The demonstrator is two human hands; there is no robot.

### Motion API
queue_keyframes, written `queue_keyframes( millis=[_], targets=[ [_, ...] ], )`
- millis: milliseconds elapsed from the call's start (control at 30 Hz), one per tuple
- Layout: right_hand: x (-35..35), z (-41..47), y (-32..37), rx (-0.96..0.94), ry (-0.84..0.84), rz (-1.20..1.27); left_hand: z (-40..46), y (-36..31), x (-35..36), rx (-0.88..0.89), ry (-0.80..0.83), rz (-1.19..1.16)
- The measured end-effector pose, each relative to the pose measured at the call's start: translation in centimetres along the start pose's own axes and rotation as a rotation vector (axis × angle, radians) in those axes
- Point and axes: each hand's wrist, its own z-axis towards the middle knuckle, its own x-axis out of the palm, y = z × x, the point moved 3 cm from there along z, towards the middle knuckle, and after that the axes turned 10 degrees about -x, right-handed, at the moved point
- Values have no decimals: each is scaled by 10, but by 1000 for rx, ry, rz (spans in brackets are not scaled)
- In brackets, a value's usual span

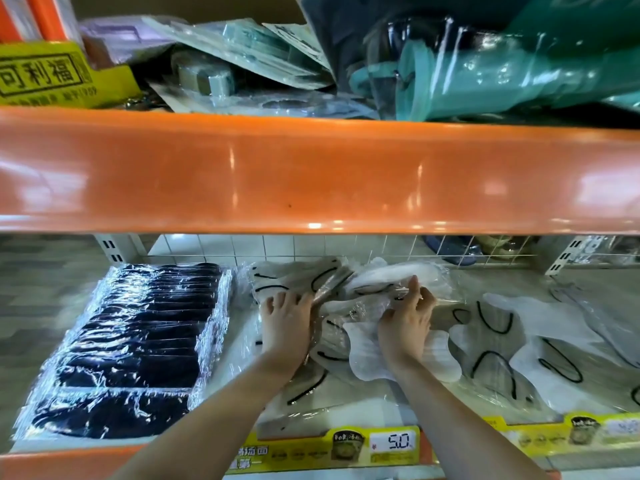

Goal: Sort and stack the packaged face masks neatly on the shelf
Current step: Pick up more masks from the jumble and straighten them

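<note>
A neat stack of black packaged masks (138, 341) lies at the left of the lower shelf. A loose pile of white masks in clear wrap (332, 289) with black ear loops fills the middle. My left hand (285, 323) rests flat on the pile's left side, fingers spread. My right hand (408, 317) pinches the clear wrap of a white mask packet (388, 275) at the pile's top. More white packaged masks (540, 344) lie scattered to the right.
An orange shelf beam (311, 171) hangs close above the hands. The upper shelf holds teal rubber gloves (485, 74), blister packs (242, 53) and a yellow box (52, 77). A wire grid (450, 252) backs the lower shelf. Yellow price strip (391, 441) lines the front edge.
</note>
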Motion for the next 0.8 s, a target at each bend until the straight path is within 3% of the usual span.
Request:
queue_keyframes(
  millis=[133, 267, 400, 500, 667, 800],
  targets=[
    [0, 1, 0, 17, 0, 11, -16, -4, -1, 163, -9, -9],
    [1, 1, 0, 33, 22, 9, -22, 0, -3, 284, -243, -117],
    [0, 1, 0, 41, 44, -8, -20, 3, -13, 279, -320, -244],
    [1, 0, 0, 40, 50, -9, 1, 15, -18, 56, -180, -220],
    [1, -1, -1, 42, 26, 3, 31, 38, -2, -210, 298, -89],
    [0, 0, 0, 46, 7, 32, 29, 31, 2, -161, 309, -11]
  ],
)
